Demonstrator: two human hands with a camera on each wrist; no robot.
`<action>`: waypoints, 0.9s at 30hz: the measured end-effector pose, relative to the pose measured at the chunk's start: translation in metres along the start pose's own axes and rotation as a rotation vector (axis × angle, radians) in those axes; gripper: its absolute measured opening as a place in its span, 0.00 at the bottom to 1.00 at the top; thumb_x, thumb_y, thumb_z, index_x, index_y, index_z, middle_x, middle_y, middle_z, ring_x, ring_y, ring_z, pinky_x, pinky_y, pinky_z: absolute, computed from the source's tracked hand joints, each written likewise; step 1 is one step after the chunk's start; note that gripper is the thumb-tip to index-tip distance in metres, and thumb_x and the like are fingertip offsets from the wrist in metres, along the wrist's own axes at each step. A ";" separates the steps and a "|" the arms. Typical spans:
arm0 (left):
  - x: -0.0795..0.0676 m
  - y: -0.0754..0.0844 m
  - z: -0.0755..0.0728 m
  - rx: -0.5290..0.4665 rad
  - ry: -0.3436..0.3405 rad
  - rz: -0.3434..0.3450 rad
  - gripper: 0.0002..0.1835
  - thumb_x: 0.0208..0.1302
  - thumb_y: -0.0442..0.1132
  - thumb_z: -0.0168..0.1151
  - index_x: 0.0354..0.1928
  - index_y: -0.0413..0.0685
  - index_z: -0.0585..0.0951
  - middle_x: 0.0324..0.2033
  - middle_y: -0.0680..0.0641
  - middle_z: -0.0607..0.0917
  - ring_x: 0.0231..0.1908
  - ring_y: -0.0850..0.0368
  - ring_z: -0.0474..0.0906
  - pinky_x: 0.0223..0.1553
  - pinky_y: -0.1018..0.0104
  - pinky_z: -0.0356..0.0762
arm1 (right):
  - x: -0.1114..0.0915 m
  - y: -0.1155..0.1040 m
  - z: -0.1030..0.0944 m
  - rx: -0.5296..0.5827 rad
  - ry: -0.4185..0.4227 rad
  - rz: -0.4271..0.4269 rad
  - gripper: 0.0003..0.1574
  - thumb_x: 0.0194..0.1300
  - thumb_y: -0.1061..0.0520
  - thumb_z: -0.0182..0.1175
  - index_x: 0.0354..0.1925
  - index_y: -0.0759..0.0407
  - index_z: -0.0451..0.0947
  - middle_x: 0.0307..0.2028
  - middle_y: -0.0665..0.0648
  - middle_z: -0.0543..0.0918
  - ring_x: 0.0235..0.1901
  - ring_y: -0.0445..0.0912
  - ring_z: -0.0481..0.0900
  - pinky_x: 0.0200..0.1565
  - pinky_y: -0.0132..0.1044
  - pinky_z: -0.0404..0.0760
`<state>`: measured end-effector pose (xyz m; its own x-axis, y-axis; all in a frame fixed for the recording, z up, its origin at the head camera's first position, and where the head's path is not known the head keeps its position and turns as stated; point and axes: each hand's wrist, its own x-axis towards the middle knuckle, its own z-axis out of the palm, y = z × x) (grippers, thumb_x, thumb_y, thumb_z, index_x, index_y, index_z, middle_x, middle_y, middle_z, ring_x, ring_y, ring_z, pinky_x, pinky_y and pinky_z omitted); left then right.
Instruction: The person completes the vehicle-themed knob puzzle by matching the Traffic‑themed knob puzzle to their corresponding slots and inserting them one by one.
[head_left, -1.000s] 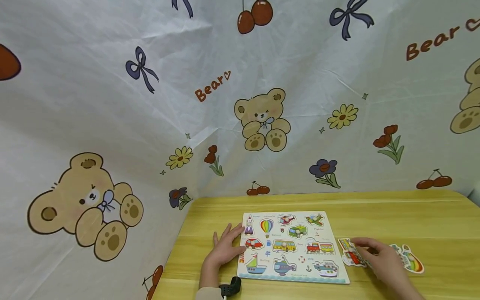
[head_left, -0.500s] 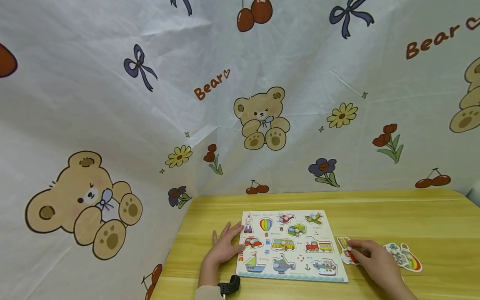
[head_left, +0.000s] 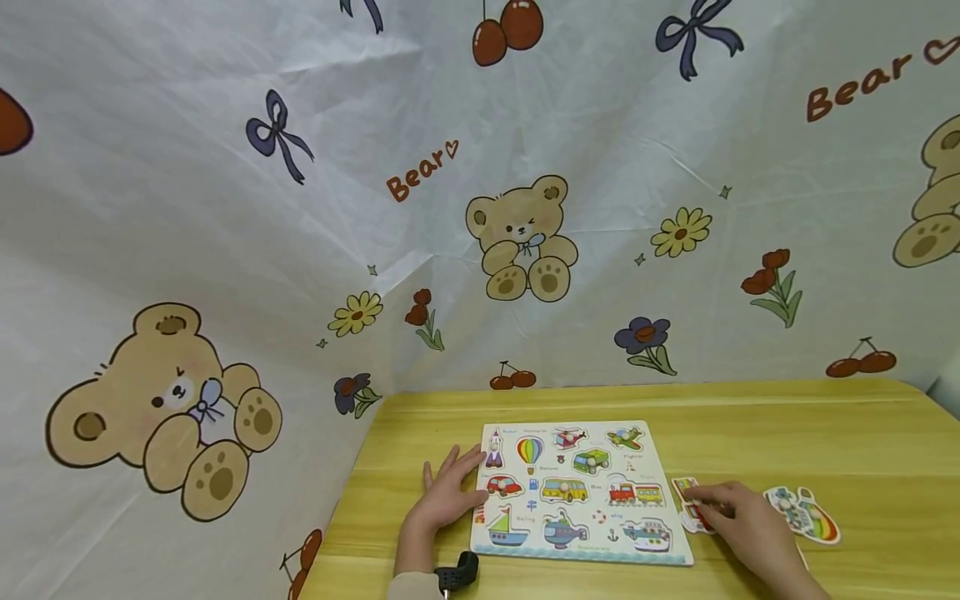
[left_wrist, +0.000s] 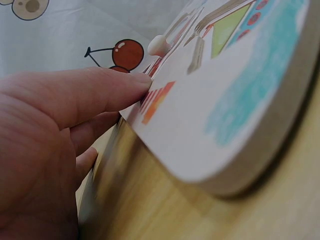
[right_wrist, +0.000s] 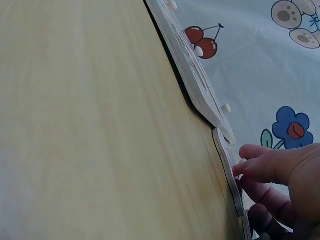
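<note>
A white vehicle puzzle board [head_left: 600, 554] lies on the table, with picture pieces such as a bus, a sailboat and a submarine. At its left edge rests my left hand [head_left: 448, 500]; its thumb [left_wrist: 132, 86] lies on the board's surface near the corner. Off the right edge, my right hand [head_left: 750, 525] pinches the red-and-yellow train puzzle piece [head_left: 693, 522] with thumb and forefinger. In the right wrist view that piece [right_wrist: 226, 160] lies flat, end to end with the board [right_wrist: 185, 70]. The fingers cover much of its picture.
Further puzzle pieces [head_left: 813, 518], one with a rainbow-coloured part, lie overlapping right of my right hand. A black strap device [head_left: 457, 573] sits at my left wrist. Behind the wooden table [head_left: 420, 412] hangs a bear-print cloth [head_left: 450, 233].
My right hand has shifted slightly left, and its thumb and forefinger have come together on the train piece. The left hand and the board stay in place.
</note>
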<state>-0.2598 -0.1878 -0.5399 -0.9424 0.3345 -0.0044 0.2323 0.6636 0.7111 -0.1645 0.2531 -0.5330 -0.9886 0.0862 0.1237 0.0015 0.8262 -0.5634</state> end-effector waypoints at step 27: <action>-0.001 0.001 -0.001 0.001 -0.005 -0.010 0.36 0.61 0.43 0.68 0.72 0.52 0.70 0.75 0.50 0.66 0.79 0.37 0.44 0.68 0.26 0.15 | -0.003 -0.008 -0.005 0.064 0.053 0.085 0.13 0.62 0.56 0.67 0.46 0.51 0.88 0.42 0.57 0.87 0.29 0.37 0.74 0.29 0.31 0.69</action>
<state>-0.2594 -0.1881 -0.5382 -0.9435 0.3311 -0.0151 0.2228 0.6675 0.7105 -0.1606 0.2489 -0.5253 -0.9758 0.1855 0.1154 0.0740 0.7778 -0.6242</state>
